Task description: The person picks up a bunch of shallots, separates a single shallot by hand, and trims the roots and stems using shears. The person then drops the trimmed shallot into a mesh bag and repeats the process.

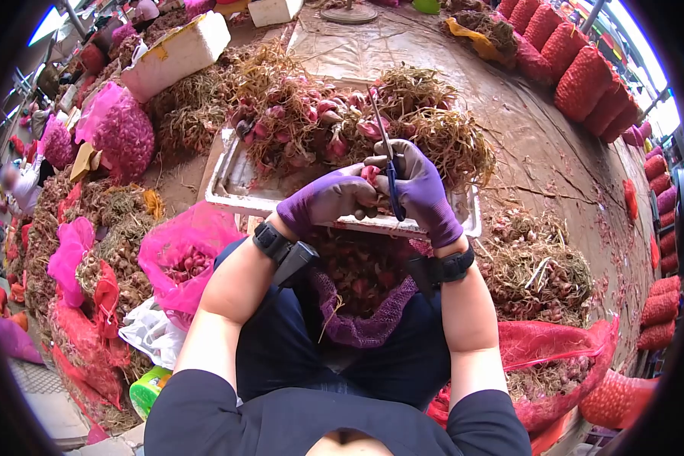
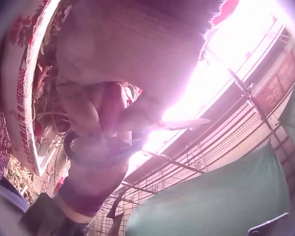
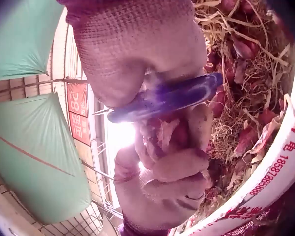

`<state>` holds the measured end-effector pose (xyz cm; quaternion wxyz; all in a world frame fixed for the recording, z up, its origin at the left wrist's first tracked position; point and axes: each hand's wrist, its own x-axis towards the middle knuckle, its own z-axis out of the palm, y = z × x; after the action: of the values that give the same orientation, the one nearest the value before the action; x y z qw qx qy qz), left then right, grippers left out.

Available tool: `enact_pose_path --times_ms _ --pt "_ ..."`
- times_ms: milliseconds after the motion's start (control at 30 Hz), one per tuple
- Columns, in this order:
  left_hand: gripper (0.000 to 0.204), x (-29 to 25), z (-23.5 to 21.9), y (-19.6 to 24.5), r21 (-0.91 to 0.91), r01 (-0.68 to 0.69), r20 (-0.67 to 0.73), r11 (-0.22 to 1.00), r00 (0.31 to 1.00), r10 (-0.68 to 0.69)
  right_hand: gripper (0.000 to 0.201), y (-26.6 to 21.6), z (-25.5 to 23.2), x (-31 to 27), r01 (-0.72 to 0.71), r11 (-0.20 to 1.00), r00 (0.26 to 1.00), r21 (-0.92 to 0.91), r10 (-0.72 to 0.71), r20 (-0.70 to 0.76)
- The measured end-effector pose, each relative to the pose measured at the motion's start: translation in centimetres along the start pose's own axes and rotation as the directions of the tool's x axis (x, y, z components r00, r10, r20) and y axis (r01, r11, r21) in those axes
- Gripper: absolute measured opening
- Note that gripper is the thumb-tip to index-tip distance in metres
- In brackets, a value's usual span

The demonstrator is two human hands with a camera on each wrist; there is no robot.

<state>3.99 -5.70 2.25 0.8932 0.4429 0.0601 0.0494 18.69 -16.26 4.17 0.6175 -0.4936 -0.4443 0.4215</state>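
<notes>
Both hands wear purple gloves with greyish palms and meet over a white foam box heaped with shallots and their dried stalks. My left hand grips a small red shallot between thumb and fingers. My right hand holds blue-handled scissors, blades pointing up and away from the body. The blue handle passes right over the shallot in the right wrist view, and a blade sticks out to the right in the left wrist view. Gloved fingers partly hide the shallot.
A purple net bag lies open between the legs with shallots inside. Pink mesh bags stand at left, a red one at right. Stalk-covered heaps flank the box. Full red sacks line the far right.
</notes>
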Motion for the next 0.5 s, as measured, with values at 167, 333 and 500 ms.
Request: enact_pose_path --times_ms 167,333,500 --pt "0.068 0.7 -1.9 -0.5 -0.076 0.017 0.125 0.997 0.992 -0.007 0.042 -0.2 -0.7 0.0 -0.014 1.0 0.995 -0.015 0.012 -0.104" --pt "0.069 0.0 -1.1 1.0 -0.154 0.003 -0.093 0.988 0.996 -0.018 0.037 0.4 -4.0 0.4 0.028 0.992 0.89 -0.122 -0.081 -0.448" --pt "0.066 0.7 -1.8 0.2 -0.083 -0.135 -0.107 0.987 0.986 0.126 0.041 0.9 -0.4 0.5 0.09 0.995 0.974 -0.032 -0.094 -0.208"
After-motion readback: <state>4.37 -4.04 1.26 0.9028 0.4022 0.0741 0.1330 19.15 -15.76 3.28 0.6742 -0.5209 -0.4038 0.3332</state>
